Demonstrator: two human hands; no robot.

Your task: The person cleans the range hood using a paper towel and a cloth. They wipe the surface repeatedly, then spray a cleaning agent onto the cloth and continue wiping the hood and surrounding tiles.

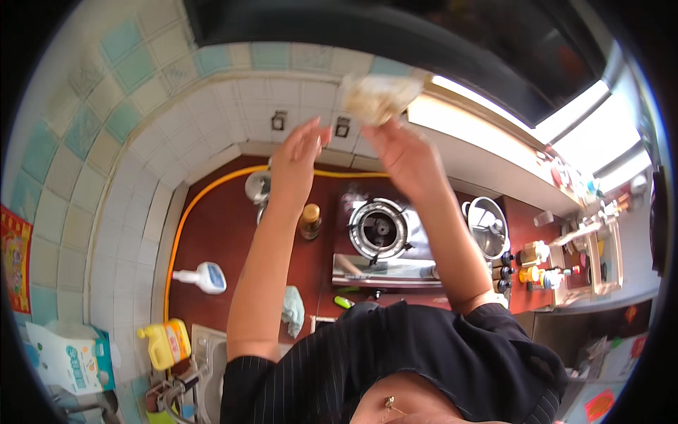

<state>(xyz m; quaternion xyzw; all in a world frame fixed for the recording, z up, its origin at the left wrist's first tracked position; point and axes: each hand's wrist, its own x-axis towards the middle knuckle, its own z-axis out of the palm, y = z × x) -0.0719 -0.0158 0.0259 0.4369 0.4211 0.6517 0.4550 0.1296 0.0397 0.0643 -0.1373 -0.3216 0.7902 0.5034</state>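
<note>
Both arms are raised over a gas stove towards the dark range hood [371, 32]. My right hand [408, 153] grips a crumpled, stained whitish cloth or wipe [378, 98], blurred by motion, just below the hood's front edge. To its left, my left hand [302, 148] is held up in front of the white tiles, fingers loosely bent, with nothing visible in it. Beneath the hands lies the single-burner gas stove [380, 229], its round burner bare. A small bottle with a tan cap [311, 220] stands left of the stove.
A yellow hose [185, 220] runs along the dark red counter [238, 238]. On the counter lie a white spray bottle [204, 277] and a green cloth [292, 311]. A steel pot [487, 228] stands right of the stove. A yellow jug [167, 344] stands by the sink [212, 371].
</note>
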